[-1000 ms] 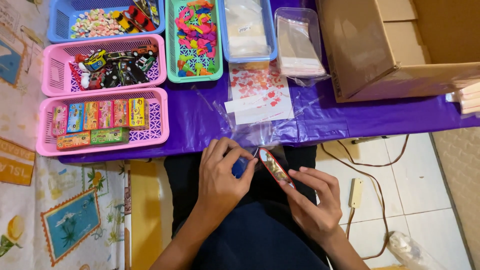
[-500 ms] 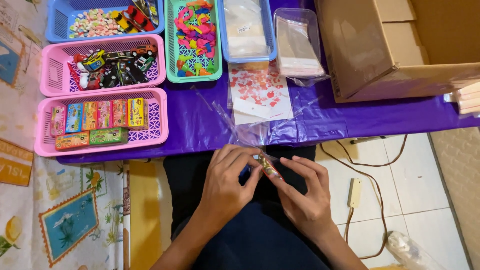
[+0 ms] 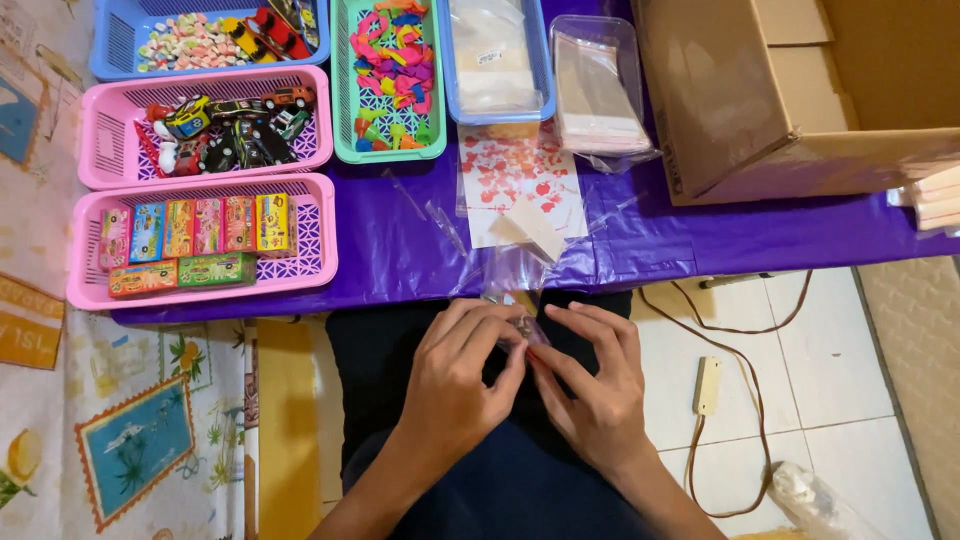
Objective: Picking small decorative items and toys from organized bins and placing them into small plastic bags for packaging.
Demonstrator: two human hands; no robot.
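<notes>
My left hand [image 3: 455, 385] and my right hand [image 3: 600, 385] meet over my lap, fingertips pinched together on a small clear plastic bag [image 3: 515, 300] with a small item inside, mostly hidden by my fingers. The bag's open top rises toward the edge of the purple table [image 3: 400, 250]. Just beyond it lies a clear bag with a red-patterned card [image 3: 510, 180].
Pink basket of small coloured boxes [image 3: 90, 290], pink basket of toy cars [image 3: 100, 150], blue basket of candies [image 3: 110, 50], green basket of bright trinkets [image 3: 345, 100], blue tray of clear bags [image 3: 545, 80], stack of clear sleeves [image 3: 600, 90], open cardboard box [image 3: 760, 100]. A cable and switch [image 3: 707, 385] lie on the tiled floor.
My hands have come closer together and moved slightly right, closing over the small item, which now sits inside the clear bag and is mostly hidden.
</notes>
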